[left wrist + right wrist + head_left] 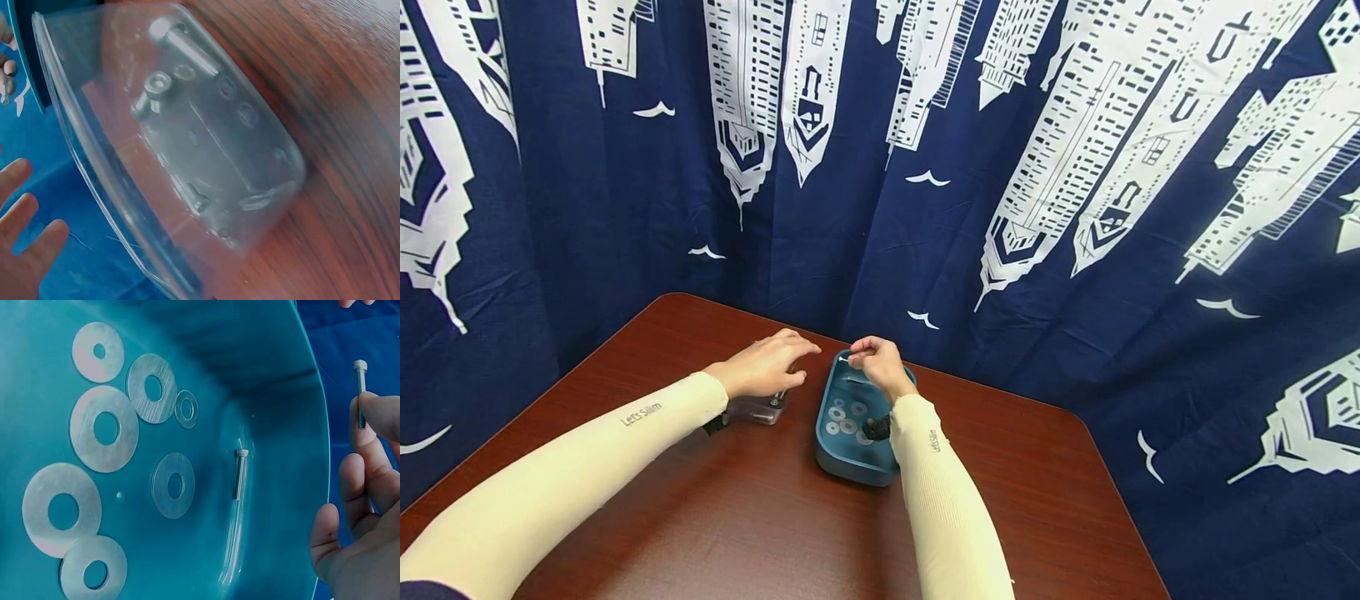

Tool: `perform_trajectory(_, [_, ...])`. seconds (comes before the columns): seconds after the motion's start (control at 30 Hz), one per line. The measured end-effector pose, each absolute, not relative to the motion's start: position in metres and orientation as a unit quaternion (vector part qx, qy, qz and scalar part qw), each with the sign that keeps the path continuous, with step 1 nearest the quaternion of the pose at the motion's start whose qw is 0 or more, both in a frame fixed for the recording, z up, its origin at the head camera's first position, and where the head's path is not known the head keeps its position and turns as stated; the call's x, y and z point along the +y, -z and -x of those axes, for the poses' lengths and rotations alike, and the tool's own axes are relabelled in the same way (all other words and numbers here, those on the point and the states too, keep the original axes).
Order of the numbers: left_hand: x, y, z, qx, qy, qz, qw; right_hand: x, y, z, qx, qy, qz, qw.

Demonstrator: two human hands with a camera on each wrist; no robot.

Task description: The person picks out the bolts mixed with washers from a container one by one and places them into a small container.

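Observation:
My right hand [880,368] pinches a small socket-head bolt [360,378] between thumb and finger, its head up, over the far end of a blue tray [854,472]. Inside that tray, several flat washers [104,429] of different sizes lie scattered, and a second bolt [239,475] lies near one wall. My left hand [766,365] hovers with fingers extended, holding nothing, above a clear plastic container [219,147] left of the tray. A large bolt [194,53] and a few smaller bolts [157,85] sit inside this container.
Both things stand on a reddish-brown wooden table [730,517]. Behind the table's far edge hangs a dark blue curtain [850,250] printed with white buildings. The tray's raised walls stand close around my right wrist.

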State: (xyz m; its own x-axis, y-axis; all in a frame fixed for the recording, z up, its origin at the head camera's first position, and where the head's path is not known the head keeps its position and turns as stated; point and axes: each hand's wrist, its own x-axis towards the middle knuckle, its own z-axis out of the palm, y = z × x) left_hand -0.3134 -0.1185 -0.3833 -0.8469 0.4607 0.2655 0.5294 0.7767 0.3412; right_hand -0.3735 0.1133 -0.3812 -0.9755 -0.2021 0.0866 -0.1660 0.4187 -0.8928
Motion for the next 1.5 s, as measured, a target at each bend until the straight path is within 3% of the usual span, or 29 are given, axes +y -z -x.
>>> perform_trajectory(0.93, [-0.176,0.399,0.304,-0.938,0.222,0.231,0.130,0.092,0.376,0.374,0.827,0.545,0.135,0.036])
perform_trajectory(1.5, [-0.197,0.410,0.299,-0.944,0.231,0.205,0.118,0.074,0.374,0.376,0.823,0.545,0.154,0.043])
